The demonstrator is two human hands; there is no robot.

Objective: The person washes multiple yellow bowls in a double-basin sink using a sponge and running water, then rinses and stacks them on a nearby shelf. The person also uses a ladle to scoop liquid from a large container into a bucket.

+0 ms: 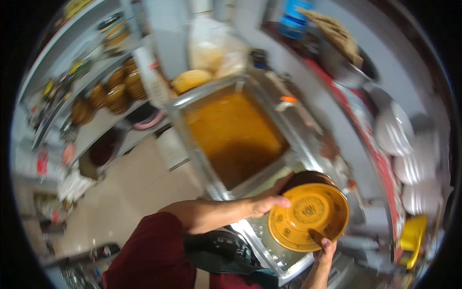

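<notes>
Both my hands hold a yellow-orange bowl [308,210] with a dark printed pattern inside, tilted so that its inside faces me. My left hand [269,203] grips its left rim, thumb on the inner side. On the lower right rim lies the thumb of my right hand [326,251]. A dark brown outer surface shows behind the bowl's far edge; whether it belongs to a second bowl, I cannot tell. Below the bowl is a metal sink basin [276,265] with greenish, fairly clear water. Adjoining it is another metal basin [213,191] holding cloudy orange-brown liquid [231,126].
A red-edged shelf [375,155] along the right carries white bowls [393,128] and a metal pot [339,70]. Brown glazed jars [117,97] stand on the left shelving. Near the far basin rim are a yellow object [191,81] and a hanging plastic bag [209,43]. Tiled floor [144,202] lies left.
</notes>
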